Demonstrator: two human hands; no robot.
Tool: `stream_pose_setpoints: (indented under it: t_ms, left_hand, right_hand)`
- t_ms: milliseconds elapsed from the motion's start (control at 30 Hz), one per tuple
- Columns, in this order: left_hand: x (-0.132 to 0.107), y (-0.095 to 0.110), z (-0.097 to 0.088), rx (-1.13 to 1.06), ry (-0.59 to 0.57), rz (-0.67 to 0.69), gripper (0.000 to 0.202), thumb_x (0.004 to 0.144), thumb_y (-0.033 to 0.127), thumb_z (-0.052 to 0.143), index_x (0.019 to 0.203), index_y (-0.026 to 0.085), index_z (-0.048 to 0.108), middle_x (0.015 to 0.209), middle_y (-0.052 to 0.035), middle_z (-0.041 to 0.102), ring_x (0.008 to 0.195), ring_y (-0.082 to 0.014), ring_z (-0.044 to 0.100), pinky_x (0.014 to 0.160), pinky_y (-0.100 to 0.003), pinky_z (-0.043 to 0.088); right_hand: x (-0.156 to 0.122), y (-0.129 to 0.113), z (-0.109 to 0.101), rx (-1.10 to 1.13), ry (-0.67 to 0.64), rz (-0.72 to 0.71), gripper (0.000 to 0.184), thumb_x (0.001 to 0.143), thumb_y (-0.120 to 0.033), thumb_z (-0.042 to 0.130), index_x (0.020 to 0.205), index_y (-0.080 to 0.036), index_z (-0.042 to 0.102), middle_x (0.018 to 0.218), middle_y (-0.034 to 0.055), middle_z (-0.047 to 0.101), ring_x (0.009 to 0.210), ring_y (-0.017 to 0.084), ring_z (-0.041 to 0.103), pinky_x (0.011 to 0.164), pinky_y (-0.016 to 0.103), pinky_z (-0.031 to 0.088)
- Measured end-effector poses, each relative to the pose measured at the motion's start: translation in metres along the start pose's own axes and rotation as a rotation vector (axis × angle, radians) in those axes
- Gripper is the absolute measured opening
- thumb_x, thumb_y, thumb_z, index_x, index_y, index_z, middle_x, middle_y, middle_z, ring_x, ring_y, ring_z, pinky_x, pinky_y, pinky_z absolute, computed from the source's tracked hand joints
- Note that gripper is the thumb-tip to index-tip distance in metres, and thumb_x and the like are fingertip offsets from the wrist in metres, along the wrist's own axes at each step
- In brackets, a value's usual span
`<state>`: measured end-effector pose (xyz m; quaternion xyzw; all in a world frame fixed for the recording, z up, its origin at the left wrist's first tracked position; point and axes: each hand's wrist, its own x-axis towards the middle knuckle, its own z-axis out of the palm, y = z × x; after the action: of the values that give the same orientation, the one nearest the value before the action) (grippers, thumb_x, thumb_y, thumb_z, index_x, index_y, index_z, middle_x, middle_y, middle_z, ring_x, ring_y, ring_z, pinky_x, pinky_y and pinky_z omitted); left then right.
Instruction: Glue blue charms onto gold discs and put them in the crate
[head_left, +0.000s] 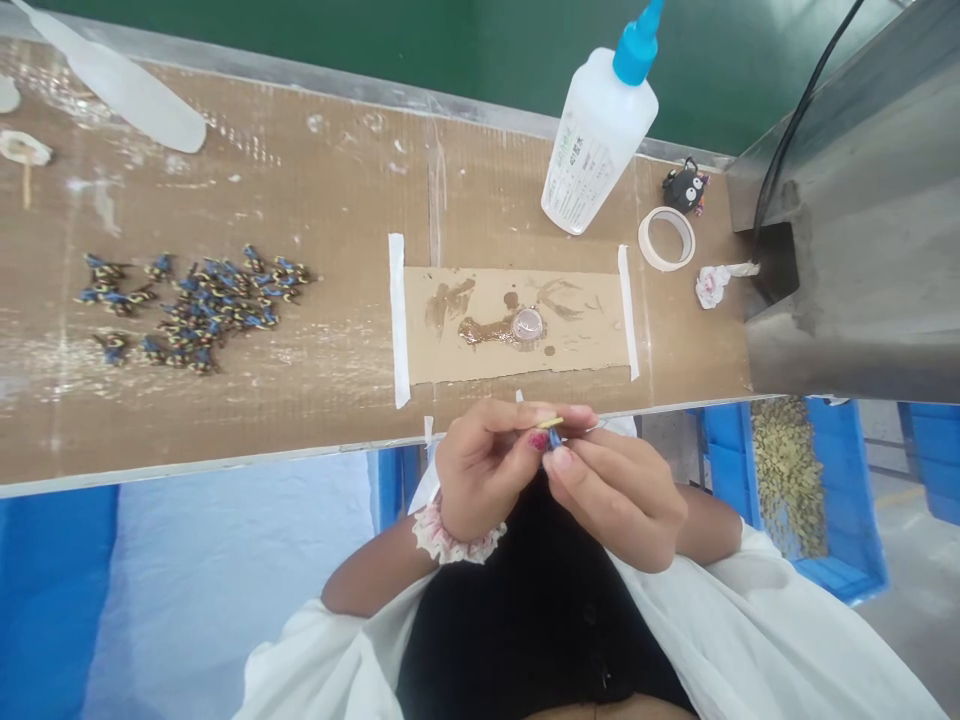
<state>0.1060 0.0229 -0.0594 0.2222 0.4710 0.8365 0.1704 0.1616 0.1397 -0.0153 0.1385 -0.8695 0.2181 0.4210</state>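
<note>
One long brown cardboard-covered workbench [322, 200] filled the view, with a steel machine housing [862, 230] at its right end and a blue plastic crate of yellowish small parts [787, 480] below that. On the bench: a taped-down tan cardboard pad [585, 340] smeared with brown glue, a white squeeze bottle with a blue nozzle [600, 140] behind it, a white tape roll [667, 238] just right of the bottle, and a loose pile of small blue-and-yellow pieces [195, 305] well to the left.

Both hands sat close together at the near bench edge, below the pad. Left hand [487, 470], floral scrunchie on the wrist, had fingers curled and pinching a tiny blue-and-red piece [546, 438] plus a thin pale stick [550, 422]. Right hand [615, 500] had thumb and forefinger pressed onto the same piece from the other side. Piece was mostly hidden by the fingertips; couldn't tell its exact shape.

Risks, my read:
- Work held off the bench edge, over the lap: a slipped pinch drops the piece to the floor.
- Wet glue on the stick could smear fingers or the piece's face.
- Bottle stood near the back edge; an elbow reach could tip it.
</note>
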Motion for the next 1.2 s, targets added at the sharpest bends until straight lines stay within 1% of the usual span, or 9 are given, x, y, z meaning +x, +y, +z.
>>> stream_pose_setpoints:
  t_ms: [233,300,400,500,733,967,1033,1133,1200]
  left_hand:
    - [0.005,-0.005,-0.004,0.018,-0.031,0.026,0.019,0.092,0.014,0.060,0.105,0.025,0.069,0.099,-0.0045,0.075,0.093,-0.0192,0.071,0.087,-0.039,0.057]
    - [0.008,-0.007,-0.006,0.054,-0.011,0.033,0.016,0.089,0.018,0.064,0.101,0.026,0.072,0.099,-0.0059,0.072,0.093,-0.0188,0.067,0.084,-0.037,0.056]
    - [0.012,-0.008,-0.011,0.057,-0.013,0.003,0.014,0.087,0.021,0.067,0.099,0.026,0.075,0.093,-0.0063,0.067,0.085,-0.0169,0.064,0.073,-0.031,0.054]
    - [0.017,-0.008,-0.014,0.052,-0.063,0.012,0.014,0.087,0.020,0.068,0.098,0.025,0.075,0.083,-0.0048,0.069,0.079,-0.0164,0.064,0.072,-0.031,0.054]
    - [0.023,-0.004,-0.013,0.086,-0.086,0.018,0.010,0.086,0.016,0.067,0.091,0.023,0.072,0.075,-0.0028,0.068,0.073,-0.0161,0.065,0.068,-0.030,0.054]
    - [0.022,-0.002,-0.010,0.210,-0.074,0.112,0.007,0.088,0.017,0.063,0.090,0.020,0.069,0.076,-0.0033,0.066,0.073,-0.0150,0.061,0.068,-0.029,0.052]
    - [0.020,-0.004,-0.008,0.191,-0.054,0.114,0.007,0.089,0.019,0.062,0.089,0.021,0.069,0.075,-0.0031,0.065,0.072,-0.0151,0.061,0.068,-0.029,0.052]
    - [0.015,-0.008,-0.005,0.085,-0.012,0.060,0.007,0.090,0.023,0.062,0.090,0.022,0.069,0.076,-0.0027,0.065,0.074,-0.0153,0.061,0.070,-0.029,0.052]
    - [0.013,-0.010,-0.005,0.003,0.005,0.016,0.008,0.091,0.024,0.062,0.092,0.023,0.069,0.078,-0.0026,0.065,0.076,-0.0153,0.061,0.070,-0.028,0.052]
  right_hand:
    - [-0.007,0.002,0.006,0.042,0.061,0.028,0.018,0.078,0.007,0.065,0.085,-0.010,0.065,0.065,0.0018,0.059,0.062,0.014,0.062,0.047,0.025,0.055]
    - [-0.008,0.004,0.005,0.024,0.056,-0.002,0.017,0.078,0.006,0.066,0.087,-0.009,0.065,0.066,0.0026,0.058,0.061,0.015,0.061,0.044,0.025,0.052]
    - [-0.006,0.007,0.000,0.009,0.007,-0.025,0.016,0.079,0.005,0.064,0.089,-0.007,0.065,0.064,0.0028,0.057,0.057,0.013,0.056,0.041,0.025,0.047]
    - [0.000,0.008,-0.007,0.001,-0.084,-0.029,0.014,0.082,0.004,0.062,0.088,-0.008,0.065,0.061,0.0018,0.056,0.053,0.012,0.051,0.040,0.025,0.045]
    - [0.012,0.008,-0.018,-0.011,-0.253,-0.063,0.012,0.088,0.002,0.055,0.089,-0.007,0.063,0.059,0.0025,0.057,0.052,0.013,0.053,0.045,0.026,0.052]
    - [0.002,0.008,-0.011,0.061,-0.193,-0.011,0.012,0.088,-0.001,0.059,0.097,-0.009,0.062,0.064,0.0019,0.061,0.055,0.012,0.055,0.045,0.024,0.049]
    - [-0.002,0.011,-0.006,0.138,-0.144,0.061,0.013,0.091,-0.009,0.062,0.104,-0.012,0.060,0.072,0.0030,0.065,0.059,0.012,0.058,0.050,0.023,0.052]
    - [-0.007,0.017,-0.001,0.304,-0.066,0.206,0.028,0.096,-0.040,0.059,0.114,-0.018,0.056,0.077,0.0020,0.065,0.059,0.011,0.059,0.051,0.021,0.052]
    - [-0.010,0.019,0.001,0.411,-0.063,0.349,0.034,0.096,-0.049,0.054,0.115,-0.020,0.057,0.074,0.0007,0.062,0.056,0.011,0.056,0.049,0.021,0.050]
